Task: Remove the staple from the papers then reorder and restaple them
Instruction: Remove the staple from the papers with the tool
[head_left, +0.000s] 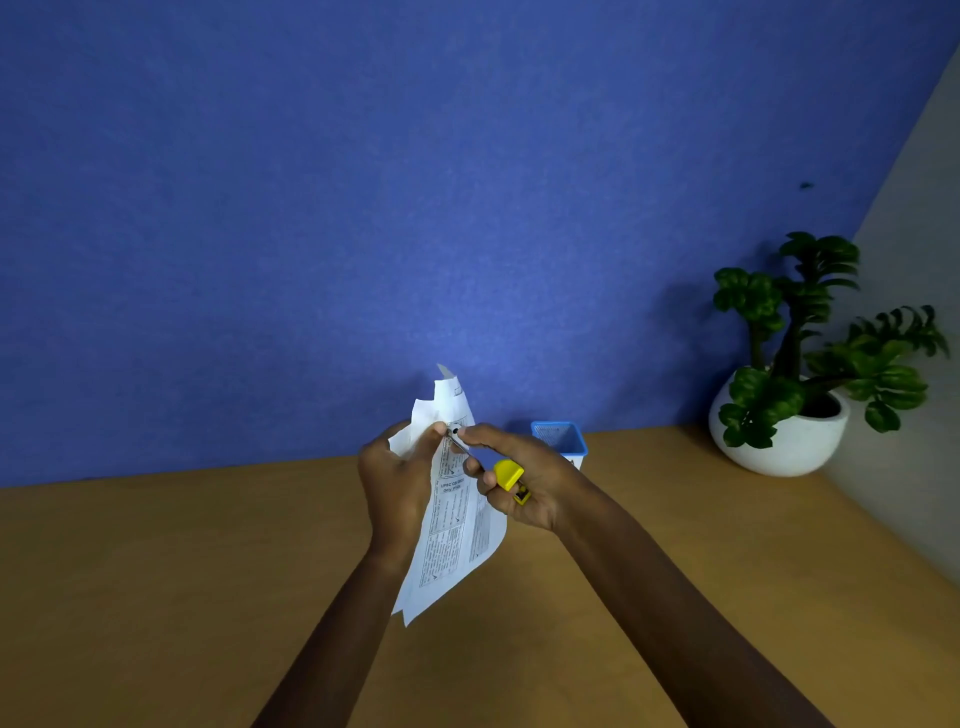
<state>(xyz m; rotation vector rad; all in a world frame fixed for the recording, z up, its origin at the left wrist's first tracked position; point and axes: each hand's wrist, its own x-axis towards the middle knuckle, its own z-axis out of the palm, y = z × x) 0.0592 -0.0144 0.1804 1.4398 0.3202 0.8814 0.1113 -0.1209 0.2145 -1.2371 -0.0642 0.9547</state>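
Clearly, in the head view, the papers (453, 512) are thin, limp sheets held up in the air above the wooden desk (156, 597), left of the blue mesh cup (561, 441); they sag and curl where unsupported. The left hand (397, 478) is closed around their upper part, thumb pressed near the corner. The right hand (511, 478), between the papers and the cup, is wrapped around a yellow stapler (506, 475) whose metal tip (456, 434) touches that corner. Such paper probably tears easily at a staple, so a pinch close beside the corner seems wisest. Printed tables with tick marks cover the top sheet; a heading seems to read "UPSC", the rest too small to make out. The stapler shows no legible brand. A potted plant (795, 374) stands right of the cup.
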